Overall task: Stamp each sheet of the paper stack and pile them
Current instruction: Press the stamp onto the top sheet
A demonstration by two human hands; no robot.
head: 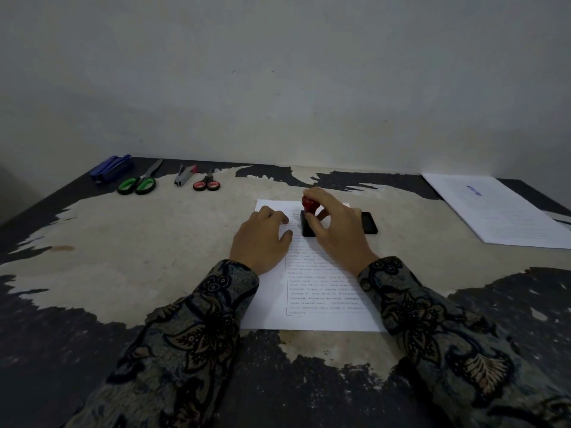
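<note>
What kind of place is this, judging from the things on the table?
Probably a simple office or home desk for paperwork. A worn table against a bare wall holds a stapler, two pairs of scissors, a stamp with ink pad, and printed sheets.

The worn table carried a stapler, two scissors and a staple remover upper left, a printed sheet and ink pad centre, a paper pile right.

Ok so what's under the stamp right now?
The stamp, gripped by the right hand, sits on the printed sheet, which the left hand holds flat. Any inked mark beneath it is covered.
</note>
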